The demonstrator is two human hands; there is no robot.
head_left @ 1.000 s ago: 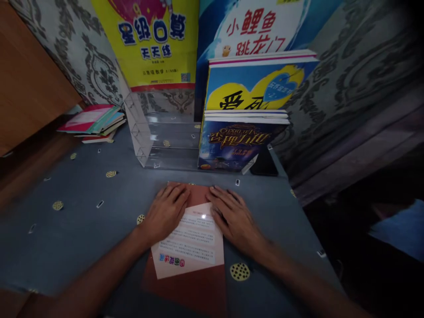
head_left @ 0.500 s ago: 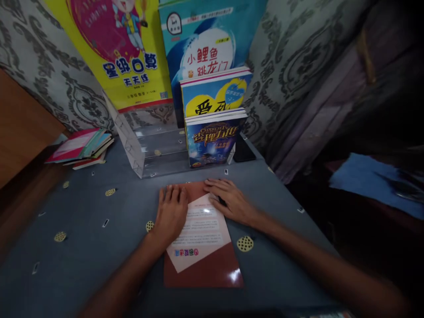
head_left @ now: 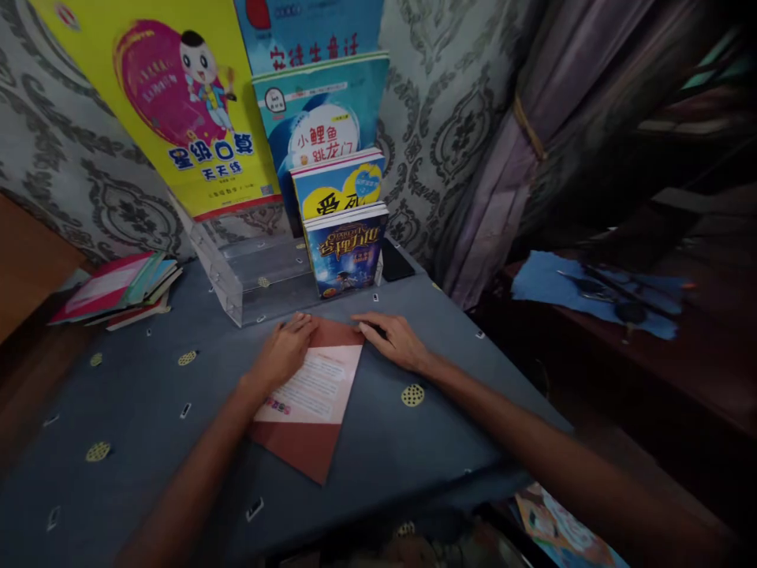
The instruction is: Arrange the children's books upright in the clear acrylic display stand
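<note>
A thin reddish-brown booklet (head_left: 307,430) with a pale text panel lies flat on the grey-blue patterned table (head_left: 136,402). My left hand (head_left: 282,353) rests flat on its upper left part, fingers stretched toward the far edge. My right hand (head_left: 395,341) lies flat by the booklet's upper right corner, fingers pointing left and touching that edge. Neither hand holds anything.
A clear acrylic book stand (head_left: 248,272) stands just beyond, with a dark blue book (head_left: 346,251) and others upright in it. Large yellow (head_left: 177,118) and blue books lean on the wall. A stack of books (head_left: 115,285) lies far left. The table edge drops off right, near a curtain (head_left: 520,150).
The booklet has turned clockwise under my hands, so its near corner now points toward me. My view has swung right and pulled back.
</note>
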